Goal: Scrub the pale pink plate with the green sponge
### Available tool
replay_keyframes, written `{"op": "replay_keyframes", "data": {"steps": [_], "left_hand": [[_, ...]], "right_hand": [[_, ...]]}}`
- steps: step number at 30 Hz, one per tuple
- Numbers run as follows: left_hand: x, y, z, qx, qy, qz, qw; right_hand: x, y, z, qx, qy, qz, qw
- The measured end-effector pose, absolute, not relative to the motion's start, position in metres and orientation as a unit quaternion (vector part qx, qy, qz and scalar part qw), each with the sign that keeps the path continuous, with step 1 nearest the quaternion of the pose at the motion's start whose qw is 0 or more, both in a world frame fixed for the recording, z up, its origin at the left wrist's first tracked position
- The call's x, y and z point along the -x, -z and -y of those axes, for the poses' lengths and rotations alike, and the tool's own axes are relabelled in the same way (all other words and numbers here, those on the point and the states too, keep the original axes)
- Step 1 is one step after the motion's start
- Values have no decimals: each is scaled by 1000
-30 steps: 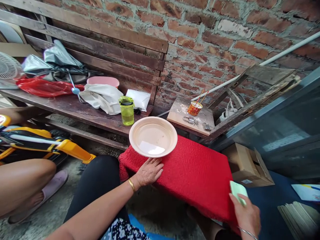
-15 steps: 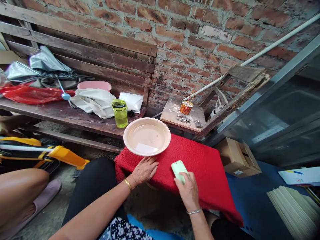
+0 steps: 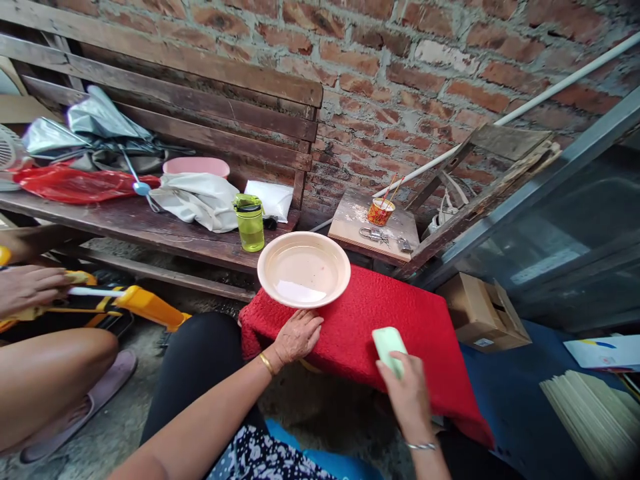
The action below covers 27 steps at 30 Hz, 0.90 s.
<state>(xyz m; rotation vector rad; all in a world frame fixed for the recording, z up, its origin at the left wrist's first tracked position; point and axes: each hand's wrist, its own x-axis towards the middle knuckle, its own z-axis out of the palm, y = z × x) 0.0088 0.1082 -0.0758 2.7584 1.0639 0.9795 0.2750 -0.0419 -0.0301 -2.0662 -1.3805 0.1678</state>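
Under the red cloth (image 3: 400, 313) the desk itself is hidden, so what it is made of cannot be told. One peach-coloured plate (image 3: 304, 269) sits at the cloth's far left corner. The left hand (image 3: 297, 335) lies flat, fingers spread, on the cloth just below the plate. The right hand (image 3: 409, 393) grips one pale green bar (image 3: 389, 347) pressed on the cloth; its underside is unseen.

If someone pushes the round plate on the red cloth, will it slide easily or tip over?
The plate looks like light, smooth plastic, so it would probably move with little force. The red cloth looks textured and may slow sliding. Part of the plate seems to overhang the cloth's far edge, so tipping is possible.
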Motion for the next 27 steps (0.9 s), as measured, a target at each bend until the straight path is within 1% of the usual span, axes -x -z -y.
{"op": "replay_keyframes", "data": {"steps": [3,6,8,11,15,17,18,20,22,23,25,27], "left_hand": [[-5,79,-111,-875,-343,-341,17],[-4,83,-113,-874,-346,-340,12],[-3,85,-114,-876,-347,-335,7],[-3,87,-114,-878,-350,-327,5],[-4,87,-114,-878,-348,-328,5],[-5,87,-115,-878,-346,-330,14],[-5,86,-115,-877,-345,-332,21],[-4,84,-116,-875,-344,-338,44],[-2,80,-117,-873,-338,-344,76],[-1,78,-118,-872,-333,-346,93],[2,75,-118,-875,-320,-342,121],[4,72,-118,-883,-305,-331,134]], "right_hand": [[-195,33,14,722,-79,622,291],[-181,39,9,712,-56,649,261],[-211,43,22,734,-40,625,262],[-294,45,63,794,-6,546,268],[-396,35,128,886,63,417,194],[-415,28,143,911,73,368,173],[-414,25,143,911,71,366,176],[-390,19,129,879,45,426,209],[-346,14,102,802,-1,548,236],[-320,11,88,751,-25,618,232],[-270,8,61,649,-47,736,184],[-232,7,41,575,-40,808,122]]}}
